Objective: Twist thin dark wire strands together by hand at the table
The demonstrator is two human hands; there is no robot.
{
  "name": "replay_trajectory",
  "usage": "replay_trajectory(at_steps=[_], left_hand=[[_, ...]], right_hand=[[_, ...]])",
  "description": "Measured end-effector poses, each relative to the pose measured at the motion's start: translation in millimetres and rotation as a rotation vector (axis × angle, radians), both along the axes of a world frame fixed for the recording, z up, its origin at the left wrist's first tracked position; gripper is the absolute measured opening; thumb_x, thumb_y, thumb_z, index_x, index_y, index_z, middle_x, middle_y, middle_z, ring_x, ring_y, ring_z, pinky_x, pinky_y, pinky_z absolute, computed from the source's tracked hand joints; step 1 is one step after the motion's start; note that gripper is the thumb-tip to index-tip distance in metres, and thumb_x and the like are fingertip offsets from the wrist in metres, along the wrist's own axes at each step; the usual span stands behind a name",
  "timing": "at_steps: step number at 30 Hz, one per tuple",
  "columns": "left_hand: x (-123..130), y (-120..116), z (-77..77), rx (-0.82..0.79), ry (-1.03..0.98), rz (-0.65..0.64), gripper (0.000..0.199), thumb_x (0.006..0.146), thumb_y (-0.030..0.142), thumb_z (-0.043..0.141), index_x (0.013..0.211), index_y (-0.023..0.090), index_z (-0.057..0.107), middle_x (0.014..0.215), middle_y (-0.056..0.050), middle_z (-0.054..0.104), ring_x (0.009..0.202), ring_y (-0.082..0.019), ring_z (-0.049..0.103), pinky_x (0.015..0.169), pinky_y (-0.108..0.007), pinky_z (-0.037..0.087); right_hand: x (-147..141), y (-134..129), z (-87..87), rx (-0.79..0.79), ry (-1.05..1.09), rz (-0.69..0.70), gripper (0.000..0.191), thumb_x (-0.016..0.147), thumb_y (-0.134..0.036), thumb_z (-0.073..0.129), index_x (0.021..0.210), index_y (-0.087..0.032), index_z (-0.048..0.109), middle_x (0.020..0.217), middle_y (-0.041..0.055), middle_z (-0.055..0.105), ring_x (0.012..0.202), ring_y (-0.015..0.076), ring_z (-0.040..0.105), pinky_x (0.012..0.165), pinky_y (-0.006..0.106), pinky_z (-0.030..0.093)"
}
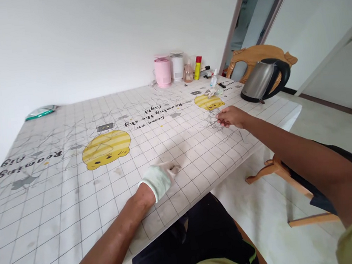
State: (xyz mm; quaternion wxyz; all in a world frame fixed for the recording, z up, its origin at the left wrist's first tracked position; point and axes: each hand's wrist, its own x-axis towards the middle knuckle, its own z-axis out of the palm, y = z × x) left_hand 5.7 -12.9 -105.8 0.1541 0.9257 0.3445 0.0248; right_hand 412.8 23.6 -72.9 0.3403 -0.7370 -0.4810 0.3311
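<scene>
My right hand (232,117), bare, is at the right side of the table with its fingertips pinched at the edge of a loose tangle of thin dark strands (212,120). Whether the strands are thread, hair or wire I cannot tell. More fine strands lie on the tablecloth just below it. My left hand (161,179) wears a whitish glove and rests low over the near part of the cloth. Its fingers are curled together, and anything inside them is hidden.
A checked tablecloth (151,141) with yellow bears covers the table. A steel kettle (259,81) stands at the right edge. Along the wall are a pink canister (162,71), a white canister (177,67) and a yellow-red can (198,68). A green-edged packet (41,112) lies far left.
</scene>
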Motion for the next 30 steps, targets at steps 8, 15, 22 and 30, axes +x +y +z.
replay_trajectory(at_steps=[8,15,22,30], left_hand=[[1,3,-5.8,-0.315,-0.305,0.224,0.023,0.094,0.045,0.063,0.093,0.027,0.077,0.075,-0.004,0.068,0.075,-0.021,0.065,0.060,-0.026,0.044],[4,4,-4.2,-0.259,-0.220,0.201,0.020,0.095,0.035,0.060,0.093,0.025,0.077,0.083,-0.006,0.070,0.083,-0.022,0.067,0.069,-0.028,0.047],[5,19,5.4,-0.266,-0.438,0.495,0.024,0.097,0.037,0.056,0.095,0.026,0.077,0.098,-0.004,0.079,0.097,-0.026,0.070,0.088,-0.031,0.050],[46,54,34.5,-0.543,-0.979,0.563,0.038,0.082,0.028,0.081,0.117,0.018,0.075,0.102,-0.011,0.076,0.080,-0.022,0.068,0.068,-0.028,0.047]], right_hand=[[-35,22,-23.8,0.030,-0.155,0.032,0.021,0.092,-0.025,0.072,0.076,-0.017,0.062,0.069,0.0052,0.070,0.047,0.0104,0.053,0.041,0.023,0.036],[-54,25,-19.7,0.122,-0.104,0.057,0.018,0.099,-0.028,0.065,0.086,-0.017,0.059,0.080,0.0056,0.071,0.050,0.0091,0.055,0.042,0.021,0.038],[-60,0,7.5,0.215,0.192,0.169,0.030,0.094,-0.038,0.076,0.081,-0.018,0.058,0.068,0.0018,0.062,0.049,0.0103,0.053,0.039,0.023,0.035],[-98,-29,24.4,0.216,0.204,0.361,0.032,0.090,-0.045,0.079,0.082,-0.020,0.062,0.065,0.0002,0.061,0.048,0.0107,0.053,0.040,0.023,0.037]])
